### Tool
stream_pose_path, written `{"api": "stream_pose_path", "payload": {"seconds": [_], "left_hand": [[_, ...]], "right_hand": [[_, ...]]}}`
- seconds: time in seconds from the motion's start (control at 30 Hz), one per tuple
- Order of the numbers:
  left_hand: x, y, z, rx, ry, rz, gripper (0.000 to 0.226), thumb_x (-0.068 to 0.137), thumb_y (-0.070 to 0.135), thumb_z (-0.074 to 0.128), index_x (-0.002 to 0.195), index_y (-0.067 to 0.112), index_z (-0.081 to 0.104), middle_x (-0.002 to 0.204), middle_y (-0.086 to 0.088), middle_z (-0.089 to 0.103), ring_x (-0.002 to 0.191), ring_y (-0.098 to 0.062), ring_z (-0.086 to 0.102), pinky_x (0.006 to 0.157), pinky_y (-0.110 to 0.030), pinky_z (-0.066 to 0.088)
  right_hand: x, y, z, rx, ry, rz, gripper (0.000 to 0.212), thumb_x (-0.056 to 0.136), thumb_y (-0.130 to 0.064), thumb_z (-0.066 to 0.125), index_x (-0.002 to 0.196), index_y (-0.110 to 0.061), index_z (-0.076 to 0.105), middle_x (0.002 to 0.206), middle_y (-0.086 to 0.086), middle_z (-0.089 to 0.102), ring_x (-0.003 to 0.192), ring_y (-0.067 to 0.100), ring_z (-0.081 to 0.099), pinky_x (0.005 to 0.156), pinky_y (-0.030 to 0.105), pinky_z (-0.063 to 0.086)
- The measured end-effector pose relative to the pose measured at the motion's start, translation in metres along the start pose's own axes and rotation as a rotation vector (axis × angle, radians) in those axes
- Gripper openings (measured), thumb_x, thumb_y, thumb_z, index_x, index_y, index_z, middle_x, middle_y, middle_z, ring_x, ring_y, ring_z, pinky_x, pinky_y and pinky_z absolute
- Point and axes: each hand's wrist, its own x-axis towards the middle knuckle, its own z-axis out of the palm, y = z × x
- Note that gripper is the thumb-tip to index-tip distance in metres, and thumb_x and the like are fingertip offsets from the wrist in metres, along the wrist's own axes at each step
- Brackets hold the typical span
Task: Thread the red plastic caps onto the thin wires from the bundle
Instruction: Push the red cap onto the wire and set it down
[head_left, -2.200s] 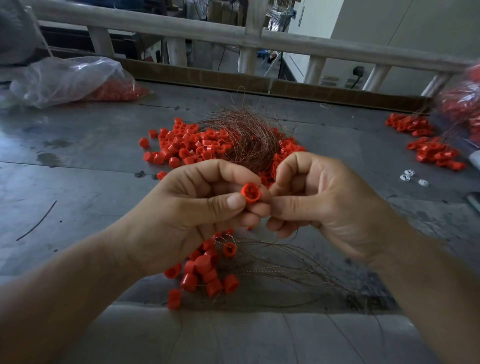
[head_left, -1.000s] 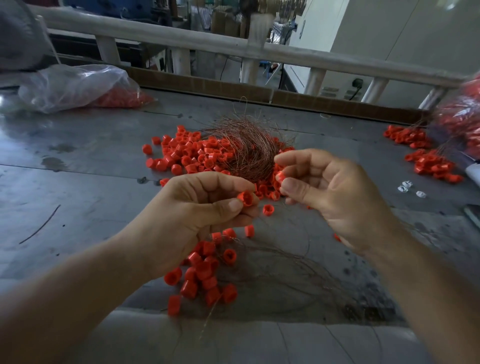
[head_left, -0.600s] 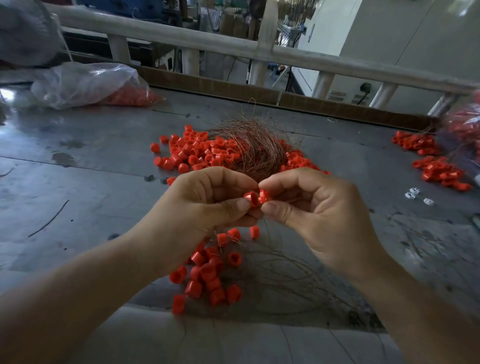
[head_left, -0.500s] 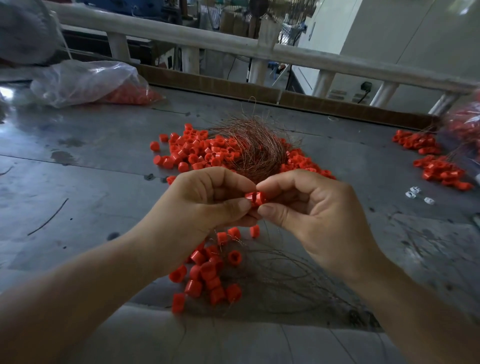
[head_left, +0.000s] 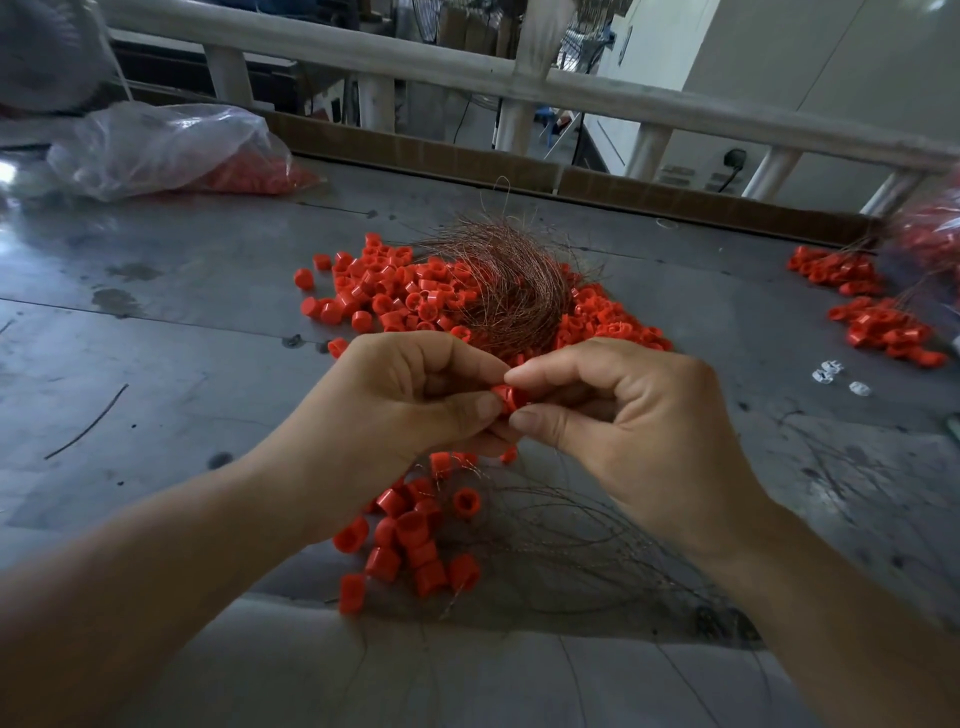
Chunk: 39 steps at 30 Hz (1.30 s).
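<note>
Both hands meet above the grey metal table (head_left: 156, 364). My left hand (head_left: 395, 410) and my right hand (head_left: 623, 421) pinch the same small red cap (head_left: 510, 399) between thumb and forefinger tips. Whether a wire runs through it is too fine to tell. Behind the hands lies the bundle of thin copper-coloured wires (head_left: 509, 280) on a heap of loose red caps (head_left: 395, 291). Below the hands lies a cluster of red caps on wires (head_left: 410, 540), their thin wires (head_left: 571, 551) trailing to the right.
A clear plastic bag of red caps (head_left: 171, 150) lies at the back left. More red caps (head_left: 872, 317) and small white pieces (head_left: 831, 374) lie at the right. A stray dark wire (head_left: 88, 428) lies at the left. A white railing (head_left: 467, 67) runs behind the table.
A second ago my right hand was apart from the left with its own cap. It has come back to the left hand, and both now pinch together at the cap.
</note>
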Motion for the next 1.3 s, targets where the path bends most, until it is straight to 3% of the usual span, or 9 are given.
{"api": "stream_pose_path", "payload": {"seconds": [0.33, 0.6, 0.87, 1.1, 1.3], "left_hand": [[-0.0019, -0.0019, 0.0005, -0.072, -0.036, -0.041, 0.020, 0.058, 0.012, 0.062, 0.073, 0.016, 0.075, 0.068, -0.008, 0.071, 0.064, -0.014, 0.070, 0.058, -0.018, 0.054], [-0.0016, -0.0038, 0.0002, -0.049, -0.034, -0.069, 0.021, 0.058, 0.014, 0.062, 0.075, 0.015, 0.074, 0.069, -0.009, 0.072, 0.064, -0.016, 0.070, 0.057, -0.019, 0.054], [-0.0033, 0.0013, -0.0003, -0.070, -0.095, -0.069, 0.020, 0.058, 0.015, 0.062, 0.073, 0.018, 0.075, 0.065, -0.008, 0.070, 0.062, -0.016, 0.069, 0.055, -0.019, 0.054], [-0.0038, 0.0012, -0.0051, -0.059, -0.163, -0.111, 0.017, 0.060, 0.016, 0.071, 0.077, 0.013, 0.070, 0.069, -0.013, 0.070, 0.064, -0.021, 0.070, 0.056, -0.022, 0.054], [-0.0019, 0.0019, -0.0042, -0.042, -0.086, -0.052, 0.017, 0.056, 0.019, 0.067, 0.072, 0.018, 0.073, 0.068, -0.011, 0.071, 0.064, -0.018, 0.070, 0.056, -0.019, 0.054]], "right_hand": [[-0.0019, -0.0014, 0.0002, -0.006, 0.028, -0.031, 0.023, 0.064, -0.018, 0.073, 0.085, -0.025, 0.068, 0.077, -0.015, 0.067, 0.072, 0.000, 0.065, 0.065, 0.017, 0.053], [0.0000, 0.0043, -0.0011, -0.067, -0.018, -0.132, 0.025, 0.064, -0.018, 0.073, 0.086, -0.007, 0.072, 0.080, -0.010, 0.064, 0.078, 0.003, 0.065, 0.068, 0.012, 0.052], [0.0028, 0.0044, -0.0048, 0.124, -0.100, -0.040, 0.019, 0.061, -0.028, 0.073, 0.076, -0.027, 0.061, 0.068, -0.017, 0.060, 0.068, -0.004, 0.060, 0.062, 0.007, 0.044], [0.0039, 0.0056, -0.0084, 0.217, -0.186, 0.022, 0.021, 0.057, -0.027, 0.074, 0.073, -0.023, 0.063, 0.067, -0.011, 0.063, 0.065, 0.001, 0.061, 0.062, 0.012, 0.047], [0.0008, 0.0051, -0.0005, 0.024, -0.008, -0.132, 0.027, 0.064, -0.019, 0.074, 0.090, -0.013, 0.068, 0.079, -0.007, 0.068, 0.075, 0.004, 0.066, 0.068, 0.016, 0.052]]}}
